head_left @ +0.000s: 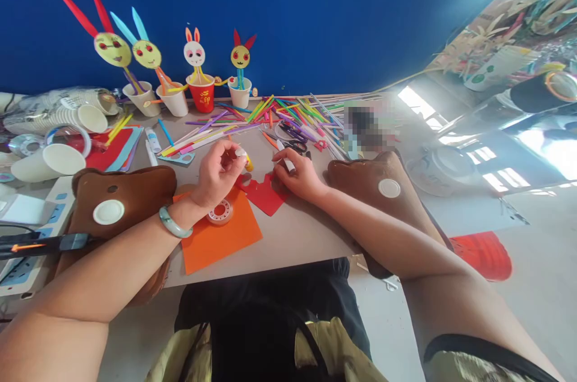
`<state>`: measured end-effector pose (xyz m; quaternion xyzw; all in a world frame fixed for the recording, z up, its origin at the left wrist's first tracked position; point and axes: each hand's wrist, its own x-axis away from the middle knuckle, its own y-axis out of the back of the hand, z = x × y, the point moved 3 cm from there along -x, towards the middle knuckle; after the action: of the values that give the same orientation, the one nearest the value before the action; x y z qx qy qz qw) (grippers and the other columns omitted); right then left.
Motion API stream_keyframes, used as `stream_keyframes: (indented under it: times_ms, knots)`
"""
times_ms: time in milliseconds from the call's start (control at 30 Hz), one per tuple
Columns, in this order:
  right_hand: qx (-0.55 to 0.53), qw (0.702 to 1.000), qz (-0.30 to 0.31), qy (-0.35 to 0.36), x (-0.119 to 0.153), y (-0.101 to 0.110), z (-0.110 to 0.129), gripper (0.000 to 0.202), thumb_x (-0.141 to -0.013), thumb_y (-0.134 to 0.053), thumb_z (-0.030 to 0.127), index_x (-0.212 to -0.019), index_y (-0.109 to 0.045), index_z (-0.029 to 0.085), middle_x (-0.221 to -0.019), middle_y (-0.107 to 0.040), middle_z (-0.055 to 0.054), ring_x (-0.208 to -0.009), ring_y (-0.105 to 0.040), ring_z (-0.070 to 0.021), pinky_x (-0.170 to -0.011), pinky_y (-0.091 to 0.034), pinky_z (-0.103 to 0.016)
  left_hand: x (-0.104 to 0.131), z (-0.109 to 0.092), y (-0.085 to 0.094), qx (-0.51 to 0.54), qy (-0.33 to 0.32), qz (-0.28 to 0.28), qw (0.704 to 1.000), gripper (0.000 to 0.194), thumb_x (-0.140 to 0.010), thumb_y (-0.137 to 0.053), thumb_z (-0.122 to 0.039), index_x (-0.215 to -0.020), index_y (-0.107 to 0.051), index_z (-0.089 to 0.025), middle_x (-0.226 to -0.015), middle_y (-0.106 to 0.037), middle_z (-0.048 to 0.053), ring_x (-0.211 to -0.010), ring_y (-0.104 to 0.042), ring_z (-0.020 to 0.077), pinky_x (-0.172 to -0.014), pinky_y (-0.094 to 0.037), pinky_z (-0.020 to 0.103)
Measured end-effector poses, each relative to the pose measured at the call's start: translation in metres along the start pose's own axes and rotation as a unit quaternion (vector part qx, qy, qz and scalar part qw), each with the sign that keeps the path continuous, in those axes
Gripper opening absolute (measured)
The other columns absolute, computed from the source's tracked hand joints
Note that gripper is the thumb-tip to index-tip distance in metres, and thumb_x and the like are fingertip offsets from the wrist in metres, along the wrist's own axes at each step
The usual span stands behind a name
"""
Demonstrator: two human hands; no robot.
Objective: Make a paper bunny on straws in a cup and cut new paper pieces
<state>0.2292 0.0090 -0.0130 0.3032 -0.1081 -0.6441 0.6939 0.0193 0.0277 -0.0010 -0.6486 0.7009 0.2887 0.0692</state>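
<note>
My left hand [217, 173] pinches a small white round piece [240, 152] between thumb and fingertips, above the table. A short yellow thing [249, 163] shows just beside those fingertips; I cannot make out its kind. My right hand [300, 175] has its fingers curled round a white marker-like stick [280, 146], partly hidden by the fingers. Between the hands lies a red sheet of paper [267, 196] with notches cut along its top edge. Below my left hand is an orange sheet of paper [225, 244], with a roll of tape [219, 212] lying on it.
Several rabbit-faced figures stand in paper cups [201, 93] by the blue wall. Coloured sticks [288, 109] and scissors [295, 143] lie behind my hands. Brown cushions [128, 190] flank the work area. Stacked cups [67, 119] and coloured sheets [106, 151] are at left.
</note>
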Motion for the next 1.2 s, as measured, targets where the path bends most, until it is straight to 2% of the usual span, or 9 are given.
stream_keyframes:
  times_ms: [200,467,633,767,867,1033,1200]
  knots:
    - [0.009,0.999,0.017,0.035,-0.001,0.000,-0.008,0.020,-0.079,-0.056,0.023,-0.099,-0.057,0.021,-0.076,-0.063,0.002,-0.052,-0.046,-0.0092,-0.055,-0.043,-0.022,-0.003,0.007,0.001,-0.042,-0.032,0.014,0.999,0.020,-0.092,-0.063,-0.038,-0.101,-0.060,-0.020,-0.093,-0.066,0.003,-0.070,-0.060,0.0094,-0.068,-0.050,0.023]
    - [0.007,0.996,0.071,0.056,0.005,-0.002,-0.004,0.032,-0.078,-0.060,0.020,-0.109,-0.053,0.023,-0.088,-0.071,-0.002,-0.066,-0.059,-0.0139,-0.060,-0.046,-0.024,-0.002,0.009,-0.005,-0.138,-0.079,0.068,0.985,0.013,-0.092,-0.063,-0.031,-0.100,-0.064,-0.021,-0.094,-0.069,0.003,-0.073,-0.062,0.0115,-0.072,-0.053,0.025]
    - [0.013,0.995,0.079,0.065,0.005,-0.005,-0.006,0.039,-0.075,-0.061,0.016,-0.112,-0.052,0.023,-0.093,-0.070,-0.003,-0.070,-0.061,-0.0149,-0.065,-0.047,-0.026,0.002,0.011,-0.007,-0.179,-0.104,0.105,0.973,0.014,-0.091,-0.061,-0.023,-0.104,-0.064,-0.022,-0.107,-0.067,0.007,-0.085,-0.064,0.0160,-0.084,-0.055,0.031]
    - [0.018,0.994,0.082,0.072,0.004,-0.007,-0.009,0.040,-0.075,-0.059,0.013,-0.113,-0.051,0.022,-0.095,-0.068,-0.003,-0.070,-0.059,-0.0140,-0.066,-0.047,-0.026,0.002,0.012,-0.009,-0.181,-0.116,0.123,0.969,0.014,-0.090,-0.060,-0.019,-0.103,-0.063,-0.021,-0.108,-0.064,0.007,-0.093,-0.064,0.0184,-0.086,-0.054,0.032]
    - [0.023,0.994,0.080,0.074,0.003,-0.008,-0.009,0.040,-0.075,-0.059,0.013,-0.113,-0.051,0.022,-0.095,-0.068,-0.003,-0.067,-0.057,-0.0133,-0.066,-0.046,-0.026,0.003,0.013,-0.011,-0.182,-0.112,0.138,0.967,0.014,-0.089,-0.060,-0.017,-0.102,-0.062,-0.020,-0.106,-0.065,0.006,-0.093,-0.064,0.0183,-0.085,-0.054,0.032]
    - [0.028,0.994,0.087,0.068,0.001,-0.008,-0.008,0.037,-0.077,-0.059,0.015,-0.112,-0.051,0.022,-0.093,-0.067,-0.002,-0.061,-0.055,-0.0117,-0.064,-0.045,-0.026,0.004,0.018,-0.011,-0.191,-0.076,0.136,0.969,0.030,-0.082,-0.061,-0.009,-0.110,-0.060,-0.021,-0.096,-0.067,0.003,-0.086,-0.065,0.0177,-0.082,-0.053,0.031]
    - [0.027,0.993,0.095,0.070,0.001,-0.008,-0.008,0.037,-0.077,-0.060,0.014,-0.112,-0.051,0.022,-0.091,-0.067,-0.001,-0.062,-0.055,-0.0118,-0.064,-0.045,-0.025,0.002,0.017,-0.008,-0.219,-0.059,0.126,0.966,0.025,-0.082,-0.055,-0.008,-0.101,-0.063,-0.021,-0.094,-0.070,0.004,-0.086,-0.066,0.0195,-0.083,-0.050,0.033]
